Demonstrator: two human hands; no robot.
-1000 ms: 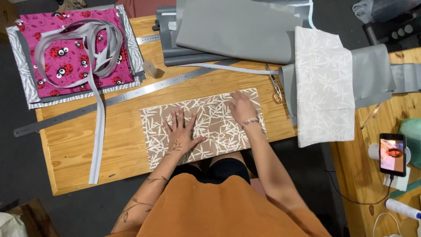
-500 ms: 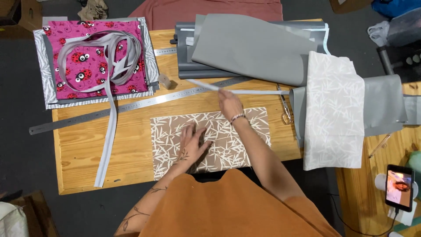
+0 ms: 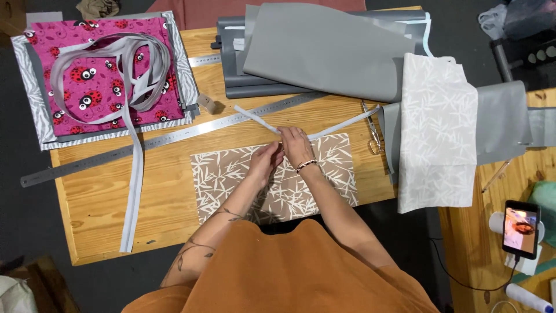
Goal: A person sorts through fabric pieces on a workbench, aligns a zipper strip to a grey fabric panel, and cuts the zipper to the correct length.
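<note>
On brown fabric (image 3: 324, 174), right hand (image 3: 296, 145) pinching strip (image 3: 255, 119)

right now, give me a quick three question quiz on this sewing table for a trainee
1. True or false: both hands, left hand and right hand, meet at the pale grey strip.
2. Multiple choice: what lies under the hands? A) pink ladybird fabric B) brown leaf-print fabric C) a cutting mat
3. Fill in: the long steel ruler lies between the leaf-print piece and the ____ fabric stack.

Key: 1 true; 2 B; 3 pink ladybird
</note>
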